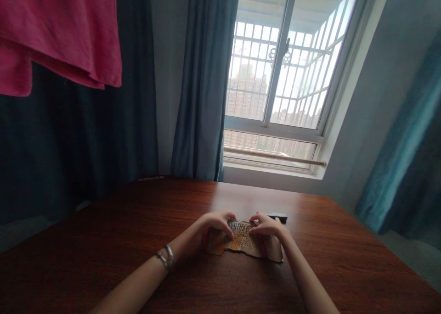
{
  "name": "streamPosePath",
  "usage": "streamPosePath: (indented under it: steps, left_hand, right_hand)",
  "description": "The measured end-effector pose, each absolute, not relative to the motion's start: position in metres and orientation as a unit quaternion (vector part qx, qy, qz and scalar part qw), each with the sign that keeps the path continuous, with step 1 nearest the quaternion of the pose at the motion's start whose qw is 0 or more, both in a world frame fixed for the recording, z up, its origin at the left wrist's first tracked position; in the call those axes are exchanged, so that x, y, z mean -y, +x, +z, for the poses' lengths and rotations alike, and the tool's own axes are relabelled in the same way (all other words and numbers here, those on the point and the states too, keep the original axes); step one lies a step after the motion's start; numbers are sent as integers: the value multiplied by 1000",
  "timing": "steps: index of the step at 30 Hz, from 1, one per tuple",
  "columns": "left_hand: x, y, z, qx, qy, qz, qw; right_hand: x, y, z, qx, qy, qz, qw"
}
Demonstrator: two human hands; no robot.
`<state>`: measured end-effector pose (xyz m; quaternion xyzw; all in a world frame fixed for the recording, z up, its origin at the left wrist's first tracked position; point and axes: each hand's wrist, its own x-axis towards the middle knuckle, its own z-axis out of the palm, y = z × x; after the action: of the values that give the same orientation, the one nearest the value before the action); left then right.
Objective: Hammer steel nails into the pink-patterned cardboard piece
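Wood-grain desk (113,254), reddish brown, its far edge below a barred window (277,66) and a blue curtain (203,84), its right edge slanting outward toward the viewer; broad stretches of open surface to left and right of the work, with further room on the far side. One cardboard piece (243,241), torn along its near edge, marked with dark specks and orange patches, located between the hands, well inside the desk edges. Left hand (220,222) and right hand (267,225), grip of each closed on its far part, thumbs on the near face; dark flat object (281,218) just beyond the right hand.
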<state>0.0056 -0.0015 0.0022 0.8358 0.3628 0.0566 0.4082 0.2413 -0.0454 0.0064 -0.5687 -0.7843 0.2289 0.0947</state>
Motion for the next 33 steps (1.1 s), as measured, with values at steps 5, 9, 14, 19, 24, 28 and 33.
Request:
streamPosePath:
  steps: [5,9,14,19,24,28,33]
  left_hand:
    - [2,6,4,-337,864,64,369]
    - [3,5,10,-319,868,93,369]
    - [-1,0,12,-310,852,102,410]
    - [-8,-7,4,-270,784,44,557]
    - [-5,-13,4,-267,721,21,640]
    - [-3,-14,6,-286,709,31,644]
    - [-1,-13,7,-304,707,42,636]
  right_hand:
    - [44,245,9,789,-548,260,103]
    - [42,249,10,795,-533,261,122]
    - [40,252,10,802,-503,284,150]
    - [39,250,2,755,-490,409,151]
    - [43,246,-5,708,-507,458,179]
    - [44,246,-8,666,-505,514,191]
    - [44,247,-8,656,-513,518,195]
